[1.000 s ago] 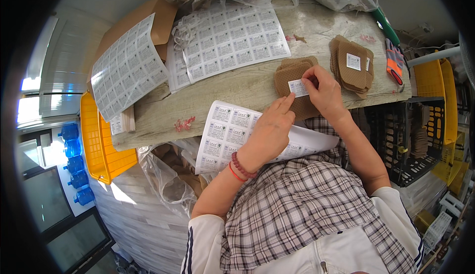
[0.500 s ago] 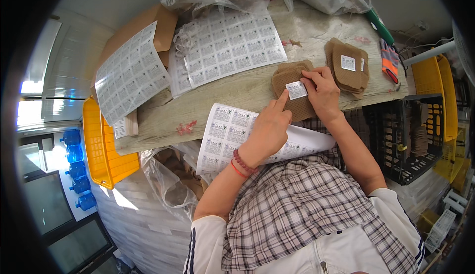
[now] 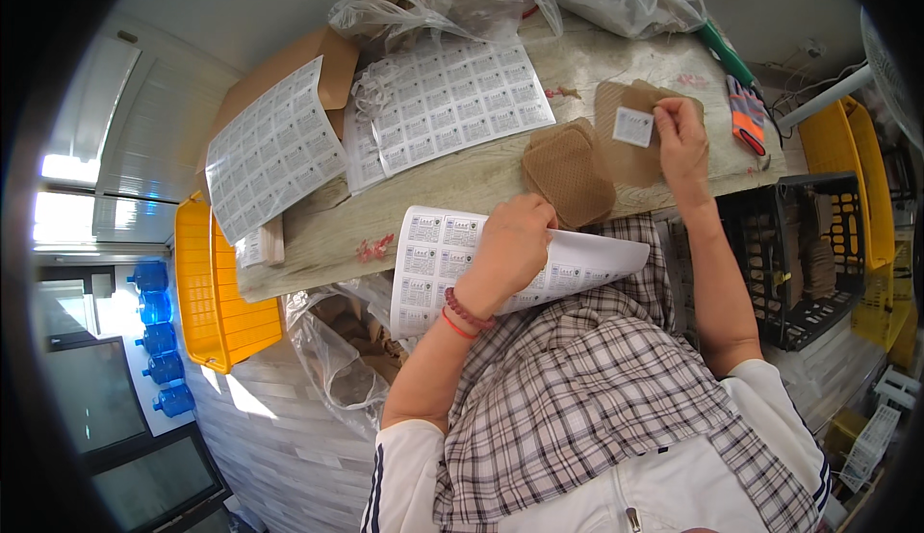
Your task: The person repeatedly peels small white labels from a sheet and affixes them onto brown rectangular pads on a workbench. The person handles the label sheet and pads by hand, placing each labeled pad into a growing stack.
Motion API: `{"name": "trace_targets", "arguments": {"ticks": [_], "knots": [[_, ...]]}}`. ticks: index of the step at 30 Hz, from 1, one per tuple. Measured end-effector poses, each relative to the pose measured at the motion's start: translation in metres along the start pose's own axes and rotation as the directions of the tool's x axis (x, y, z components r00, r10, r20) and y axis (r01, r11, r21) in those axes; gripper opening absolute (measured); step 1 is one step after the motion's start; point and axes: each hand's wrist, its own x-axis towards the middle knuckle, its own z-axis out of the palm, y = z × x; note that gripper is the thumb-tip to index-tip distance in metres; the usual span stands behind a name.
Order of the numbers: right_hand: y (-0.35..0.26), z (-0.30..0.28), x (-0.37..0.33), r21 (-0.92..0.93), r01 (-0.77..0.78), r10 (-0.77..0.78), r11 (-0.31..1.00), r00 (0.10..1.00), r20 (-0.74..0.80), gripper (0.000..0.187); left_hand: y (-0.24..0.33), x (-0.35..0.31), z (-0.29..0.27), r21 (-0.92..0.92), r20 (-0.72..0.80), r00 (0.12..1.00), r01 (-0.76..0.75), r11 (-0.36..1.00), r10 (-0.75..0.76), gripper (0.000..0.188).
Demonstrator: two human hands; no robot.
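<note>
The label sheet (image 3: 423,263) lies under my left hand (image 3: 517,246), probably for steadiness; whether it pinches, I cannot tell. Beyond the brown stack (image 3: 568,175), a labelled piece (image 3: 628,163) is edge-pinched in my right hand (image 3: 684,148), sparing its sticker (image 3: 632,127), I think.

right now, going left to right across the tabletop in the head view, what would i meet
Sloping label sheet → flat label sheet → stack of brown pieces → brown piece with a white label → right hand → orange-and-grey glove.
</note>
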Motion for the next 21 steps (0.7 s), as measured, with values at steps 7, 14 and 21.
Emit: {"name": "trace_targets", "arguments": {"ticks": [7,14,21], "knots": [[-0.03,-0.032,0.01,-0.418,0.33,-0.361,0.847,0.932,0.003,0.027,0.016,-0.014,-0.021,-0.2,-0.193,0.98,0.0,0.98,-0.04,0.013],[-0.085,0.016,-0.12,0.195,0.297,-0.354,0.935,0.827,0.437,0.029,0.017,-0.037,-0.011,-0.29,-0.247,0.954,0.094,0.952,-0.169,0.02],[-0.068,0.028,-0.14,0.257,0.331,-0.414,0.908,0.803,0.429,0.021,-0.01,-0.078,-0.012,-0.253,-0.12,0.959,0.221,0.942,-0.258,0.025]]}}
